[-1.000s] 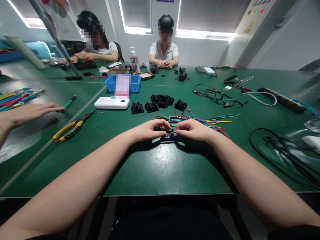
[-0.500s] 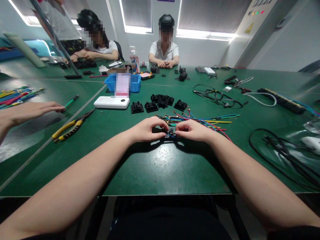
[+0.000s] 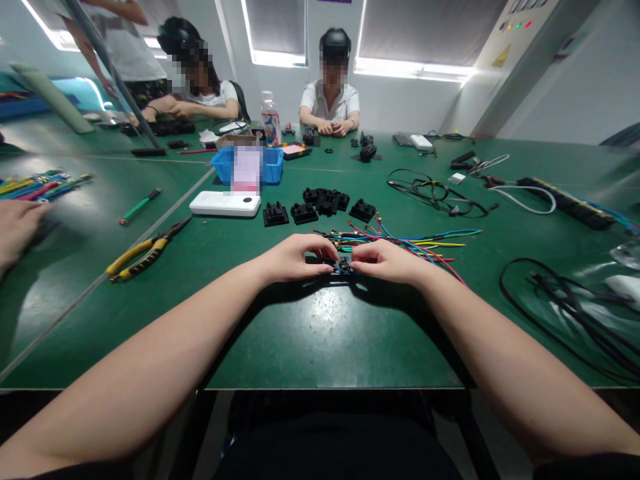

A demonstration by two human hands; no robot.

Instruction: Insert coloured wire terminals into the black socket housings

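- Curling inward, the left hand [image 3: 296, 257] has its grip closed on the left side of a small black part [image 3: 344, 265], the fingertips partly out of sight.
- The right hand [image 3: 387, 259] meets that part from the right, thumb and forefinger drawn almost together; whether this grip pinches the part itself or a thin wire cannot be told.
- The part sits low between the two hands, at the middle of the green counter [image 3: 320, 353], with a bit of blue wire showing on it.
- Just beyond the hands and to the right, a loose spread of coloured wires [image 3: 415, 238] fans out.
- Farther off lies a group of black fittings [image 3: 327, 201], some heaped together and others apart.
- To their left are a white device [image 3: 225, 205] and, behind it, a blue bin [image 3: 273, 167].
- On the left, pliers [image 3: 161, 243] with yellow handles point far and right; a green wire [image 3: 143, 207] lies beyond them.
- At the left edge, a co-worker's hand [image 3: 17, 227] is beside another bundle of wires [image 3: 40, 185].
- Black cables [image 3: 573, 305] lie coiled near the right edge.
- Two people in white tops sit at the far side.
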